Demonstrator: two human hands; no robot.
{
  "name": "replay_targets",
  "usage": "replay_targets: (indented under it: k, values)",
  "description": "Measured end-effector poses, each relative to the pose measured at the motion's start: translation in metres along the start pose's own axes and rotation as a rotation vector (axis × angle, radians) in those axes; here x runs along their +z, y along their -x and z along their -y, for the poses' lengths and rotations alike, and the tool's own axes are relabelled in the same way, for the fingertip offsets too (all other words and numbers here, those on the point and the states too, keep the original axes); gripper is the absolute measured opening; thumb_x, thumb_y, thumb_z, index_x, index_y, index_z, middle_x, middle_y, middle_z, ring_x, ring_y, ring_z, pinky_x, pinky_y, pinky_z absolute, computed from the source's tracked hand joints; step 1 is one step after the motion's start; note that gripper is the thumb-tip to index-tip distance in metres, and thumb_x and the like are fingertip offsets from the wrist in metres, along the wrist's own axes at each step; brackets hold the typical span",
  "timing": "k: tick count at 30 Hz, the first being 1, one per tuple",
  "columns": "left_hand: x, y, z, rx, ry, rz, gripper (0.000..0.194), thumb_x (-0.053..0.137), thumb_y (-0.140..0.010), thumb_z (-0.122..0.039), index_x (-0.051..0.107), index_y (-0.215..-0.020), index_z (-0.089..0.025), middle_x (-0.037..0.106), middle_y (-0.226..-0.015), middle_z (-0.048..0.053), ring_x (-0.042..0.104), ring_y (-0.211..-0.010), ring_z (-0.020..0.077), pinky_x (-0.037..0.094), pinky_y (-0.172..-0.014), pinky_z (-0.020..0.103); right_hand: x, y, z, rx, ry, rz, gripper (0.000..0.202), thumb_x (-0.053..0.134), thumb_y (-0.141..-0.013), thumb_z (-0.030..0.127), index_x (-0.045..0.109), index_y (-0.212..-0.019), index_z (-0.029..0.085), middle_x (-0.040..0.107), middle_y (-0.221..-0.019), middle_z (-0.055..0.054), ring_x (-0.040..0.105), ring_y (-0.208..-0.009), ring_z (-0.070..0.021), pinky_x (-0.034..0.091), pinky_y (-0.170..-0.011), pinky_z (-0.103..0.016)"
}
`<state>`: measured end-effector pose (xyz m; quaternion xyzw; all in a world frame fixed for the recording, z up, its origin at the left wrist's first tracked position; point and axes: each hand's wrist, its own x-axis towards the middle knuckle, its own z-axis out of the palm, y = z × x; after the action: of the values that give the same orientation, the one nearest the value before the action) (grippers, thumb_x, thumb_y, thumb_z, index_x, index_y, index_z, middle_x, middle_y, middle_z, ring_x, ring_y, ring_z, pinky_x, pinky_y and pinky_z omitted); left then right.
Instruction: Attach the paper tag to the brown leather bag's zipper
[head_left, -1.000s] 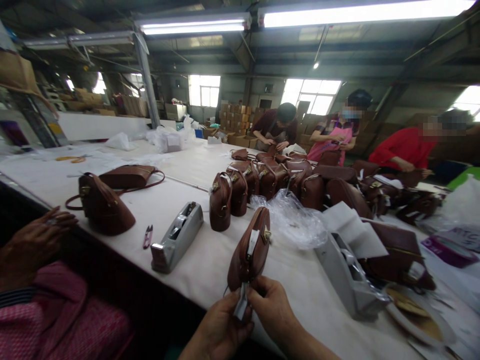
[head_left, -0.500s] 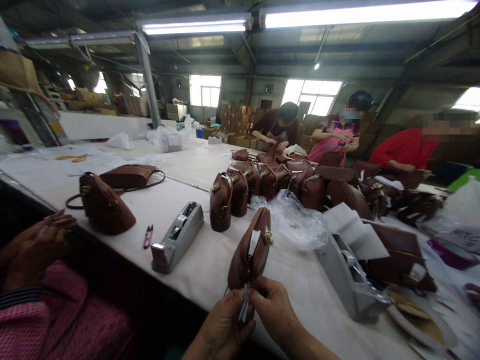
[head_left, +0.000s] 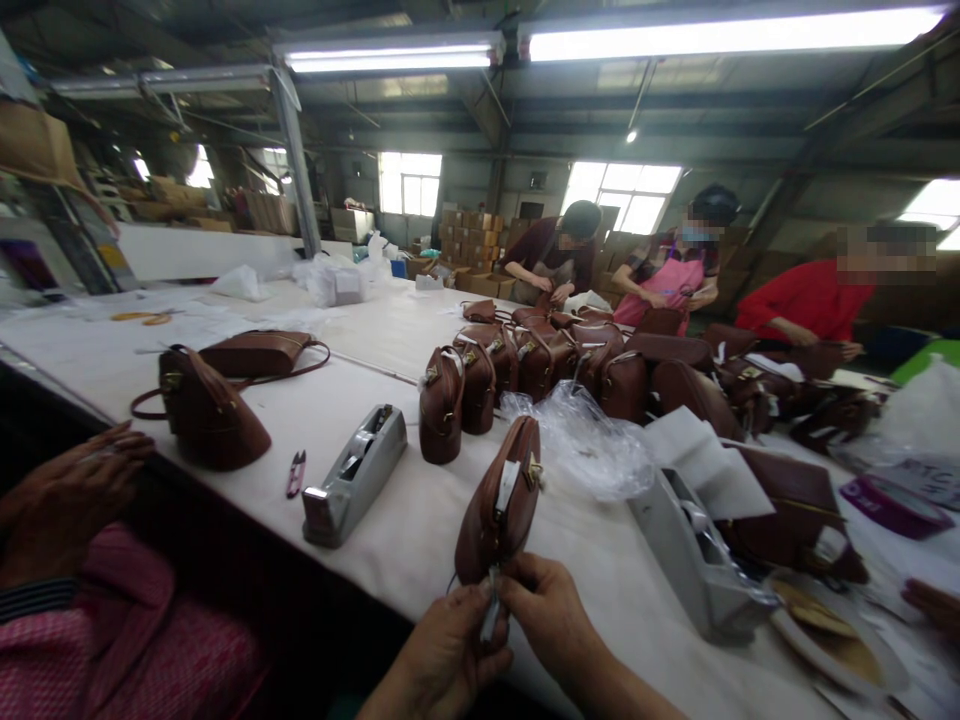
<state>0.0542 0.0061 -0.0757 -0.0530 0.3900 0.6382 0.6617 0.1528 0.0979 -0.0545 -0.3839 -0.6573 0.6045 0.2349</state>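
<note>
A brown leather bag stands near the table's front edge, with a white strip along its zipper and a metal clasp on its side. At its lower near end, my left hand pinches a small pale strip that hangs from the bag. Close beside it, my right hand has thumb and finger closed on the top of the same strip. My fingertips almost touch each other.
Tape dispensers flank the bag. Pink snips, more brown bags, clear plastic, a purple tape roll and a dish lie around. A neighbour's hands rest at left.
My hands have barely moved; the strip between my fingers has shifted slightly. At the far right, a person's hand reaches further in, and the purple roll has moved left. People across the table shift slightly.
</note>
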Motion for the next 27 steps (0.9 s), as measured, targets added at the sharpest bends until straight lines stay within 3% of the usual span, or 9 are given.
replay_targets:
  k: [4, 12, 17, 20, 23, 27]
  values:
    - [0.000, 0.000, 0.000, -0.010, 0.002, -0.060, 0.028, 0.083, -0.070, -0.028, 0.061, -0.080, -0.013, 0.060, -0.062, -0.005, 0.056, -0.048, 0.0048, 0.057, -0.050, 0.023, -0.001, 0.002, 0.000, -0.005, 0.000, 0.000, 0.017, 0.059, -0.066, 0.030, 0.057, -0.055, 0.016, 0.051, -0.054, 0.002, 0.048, -0.057, -0.0146, 0.038, -0.057, -0.027]
    - [-0.002, -0.002, 0.003, 0.016, -0.003, 0.044, 0.030, 0.084, -0.069, -0.026, 0.059, -0.077, -0.012, 0.058, -0.061, -0.005, 0.053, -0.048, 0.0026, 0.056, -0.056, 0.022, -0.002, 0.000, -0.006, -0.036, 0.054, 0.042, 0.021, 0.056, -0.071, 0.032, 0.056, -0.057, 0.016, 0.048, -0.056, 0.002, 0.044, -0.058, -0.0138, 0.035, -0.057, -0.027]
    - [0.000, 0.000, 0.002, 0.052, -0.035, 0.049, 0.035, 0.086, -0.065, -0.030, 0.056, -0.072, -0.014, 0.056, -0.057, -0.006, 0.050, -0.047, 0.0030, 0.051, -0.057, 0.022, -0.008, 0.000, -0.002, -0.037, 0.094, 0.098, 0.021, 0.052, -0.071, 0.029, 0.052, -0.054, 0.018, 0.046, -0.053, 0.003, 0.043, -0.056, -0.0129, 0.034, -0.055, -0.025]
    - [0.003, 0.000, 0.004, 0.085, -0.084, 0.045, 0.037, 0.085, -0.066, -0.035, 0.054, -0.071, -0.015, 0.053, -0.055, -0.007, 0.046, -0.046, 0.0025, 0.047, -0.057, 0.022, -0.009, -0.001, 0.001, -0.052, 0.169, 0.129, 0.025, 0.051, -0.076, 0.032, 0.056, -0.057, 0.017, 0.054, -0.056, 0.000, 0.050, -0.058, -0.0146, 0.037, -0.056, -0.026]
    - [0.004, -0.002, 0.007, 0.117, -0.137, 0.010, 0.041, 0.083, -0.067, -0.043, 0.052, -0.073, -0.017, 0.050, -0.053, -0.008, 0.043, -0.045, 0.0025, 0.044, -0.055, 0.021, -0.006, -0.002, 0.004, 0.017, 0.290, 0.045, 0.027, 0.058, -0.077, 0.037, 0.065, -0.064, 0.015, 0.064, -0.061, -0.003, 0.059, -0.062, -0.0181, 0.039, -0.056, -0.026]
    - [-0.001, -0.006, 0.009, 0.125, -0.149, 0.014, 0.043, 0.084, -0.065, -0.043, 0.052, -0.075, -0.016, 0.054, -0.058, -0.007, 0.046, -0.048, 0.0023, 0.043, -0.056, 0.020, 0.000, -0.005, 0.005, 0.062, 0.383, -0.033, 0.024, 0.055, -0.078, 0.030, 0.066, -0.063, 0.014, 0.068, -0.062, -0.006, 0.064, -0.064, -0.0203, 0.039, -0.054, -0.025]
